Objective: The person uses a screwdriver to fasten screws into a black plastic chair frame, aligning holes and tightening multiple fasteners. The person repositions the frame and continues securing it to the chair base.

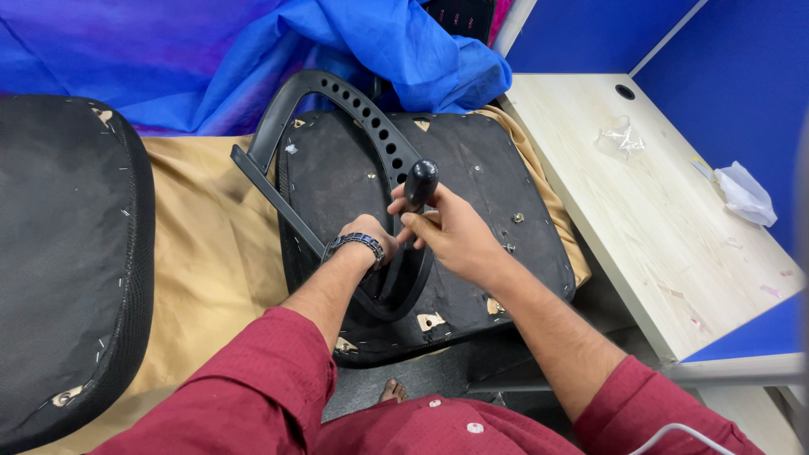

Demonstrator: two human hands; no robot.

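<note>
Head view looks down on an upturned black seat base (472, 202) lying on a tan cloth (211, 244), with a curved black armrest frame (337, 97) laid across it. The frame arcs from twelve o'clock, where a row of round holes runs along it, down to a loop at six o'clock near the person's wrists.

The right hand (451, 232) is closed in a full grip around the black handle of a tool (420, 184), which stands nearly upright over the middle of the seat base; its working end is hidden behind the fingers. The left hand (366, 236), wearing a dark metal bracelet (358, 244), sits just at nine o'clock of the right one, pressed down on the armrest frame. Its fingers are curled under and out of sight, so I cannot tell how far that grip is closed or whether it has hold of anything.

Small bolts (517, 217) show on the seat base at three o'clock of the hands. A second black seat cushion (67, 261) lies at nine o'clock. Blue fabric (337, 42) is heaped at twelve o'clock. A pale wooden tabletop (657, 211) runs along three o'clock, carrying a scrap of clear plastic (619, 136) and a crumpled white bag (746, 194). Dark red sleeves (253, 379) fill six o'clock.
</note>
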